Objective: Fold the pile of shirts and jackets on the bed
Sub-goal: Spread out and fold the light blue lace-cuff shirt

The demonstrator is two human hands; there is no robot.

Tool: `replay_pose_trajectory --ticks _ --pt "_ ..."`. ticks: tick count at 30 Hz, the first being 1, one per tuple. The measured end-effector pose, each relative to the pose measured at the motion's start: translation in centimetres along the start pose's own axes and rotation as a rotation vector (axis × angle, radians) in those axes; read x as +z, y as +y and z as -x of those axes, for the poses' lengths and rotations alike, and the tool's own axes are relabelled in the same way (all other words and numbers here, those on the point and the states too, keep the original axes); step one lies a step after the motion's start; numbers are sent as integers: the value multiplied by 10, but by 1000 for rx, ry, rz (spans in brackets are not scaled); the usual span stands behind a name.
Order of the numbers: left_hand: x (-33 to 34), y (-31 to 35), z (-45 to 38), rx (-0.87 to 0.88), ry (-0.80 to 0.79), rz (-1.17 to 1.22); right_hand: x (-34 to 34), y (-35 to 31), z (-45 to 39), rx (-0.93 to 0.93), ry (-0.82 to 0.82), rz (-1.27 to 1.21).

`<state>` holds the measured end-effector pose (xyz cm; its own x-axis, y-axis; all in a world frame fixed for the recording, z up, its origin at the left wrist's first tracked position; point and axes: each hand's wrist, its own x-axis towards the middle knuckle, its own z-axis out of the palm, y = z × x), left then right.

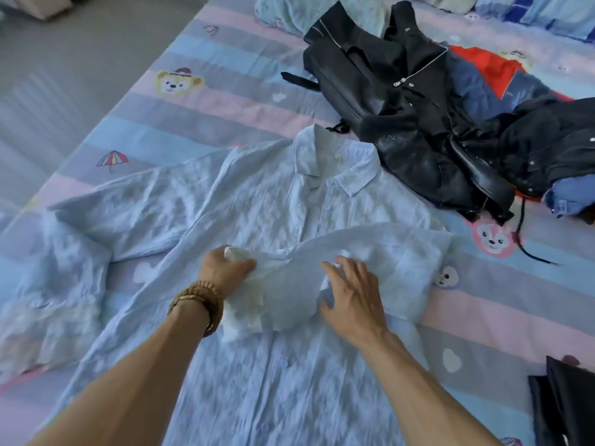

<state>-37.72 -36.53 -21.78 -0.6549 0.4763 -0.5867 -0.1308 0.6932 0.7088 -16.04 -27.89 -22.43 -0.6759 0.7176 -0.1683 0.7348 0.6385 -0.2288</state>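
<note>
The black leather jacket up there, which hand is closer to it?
The right hand. It rests on the folded-over sleeve of the light blue shirt, below the black leather jacket. The left hand grips the sleeve's cuff farther to the left, so it is farther away.

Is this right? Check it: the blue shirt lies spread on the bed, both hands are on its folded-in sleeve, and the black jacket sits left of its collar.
One thing is wrong. The head view shows the black jacket to the right of the collar, not left. The rest holds: the blue shirt lies spread on the bed, and the left hand and right hand are on its folded-in sleeve.
</note>
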Motion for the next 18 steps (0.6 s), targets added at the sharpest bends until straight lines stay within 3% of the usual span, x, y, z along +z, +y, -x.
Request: replay_pose_trajectory --ticks 3,7,8,12,18 --pt "-32 6 -23 9 127 27 1 -14 -16 -110 -61 48" --pt "-38 -10 -37 4 277 -516 9 -13 -20 -84 -416 -41" --pt "-31 -15 -33 59 299 -644 10 -11 -18 -55 -439 -97" --pt "34 -29 -6 407 221 -880 5 28 -13 170 -131 -265" --pt "154 -33 43 796 -141 -942 -29 131 -28 788 295 -543"
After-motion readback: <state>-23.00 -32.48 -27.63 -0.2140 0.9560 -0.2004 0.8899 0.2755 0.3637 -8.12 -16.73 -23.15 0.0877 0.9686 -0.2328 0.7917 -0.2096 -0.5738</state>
